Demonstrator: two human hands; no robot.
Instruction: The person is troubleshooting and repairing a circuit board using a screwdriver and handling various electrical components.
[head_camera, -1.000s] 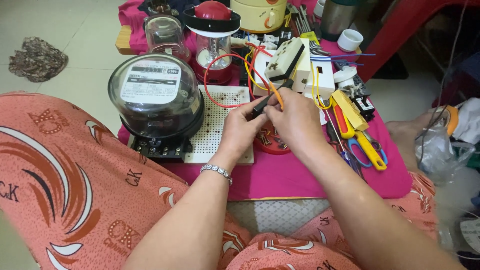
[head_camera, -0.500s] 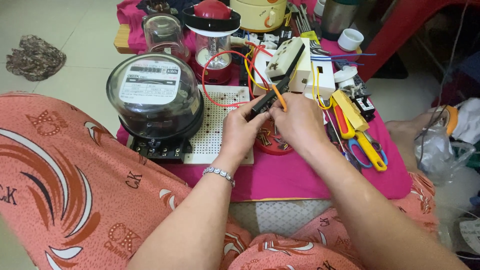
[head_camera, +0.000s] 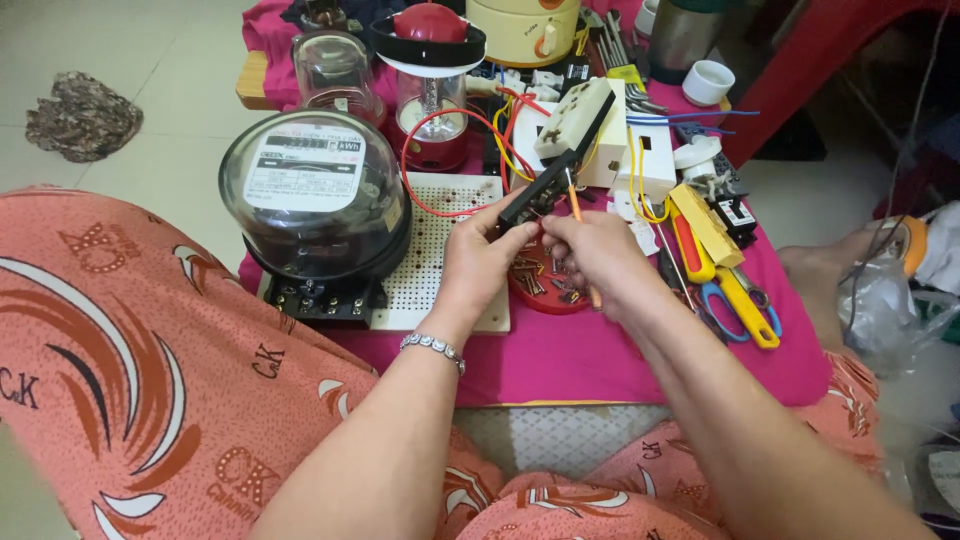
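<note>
My left hand (head_camera: 482, 258) pinches the lower end of a black terminal strip (head_camera: 545, 180) that tilts up toward a cream socket block (head_camera: 578, 118). Red and yellow wires (head_camera: 470, 125) run from that strip. My right hand (head_camera: 590, 255) grips a thin orange-handled screwdriver (head_camera: 578, 225), its tip touching the strip. Both hands hover over a small red dish of screws (head_camera: 545, 285) and the white perforated board (head_camera: 440, 255).
A round glass-domed electric meter (head_camera: 315, 205) sits left on the pink cloth (head_camera: 600, 355). A red lantern (head_camera: 430, 85), yellow-handled scissors (head_camera: 740, 305), red pliers (head_camera: 690, 250) and white switches (head_camera: 650, 160) crowd the back and right. A plastic bag (head_camera: 885, 305) lies far right.
Both hands have shifted slightly, and the screwdriver now stands more upright against the black strip. The camera has tilted a little; the table items have not moved.
</note>
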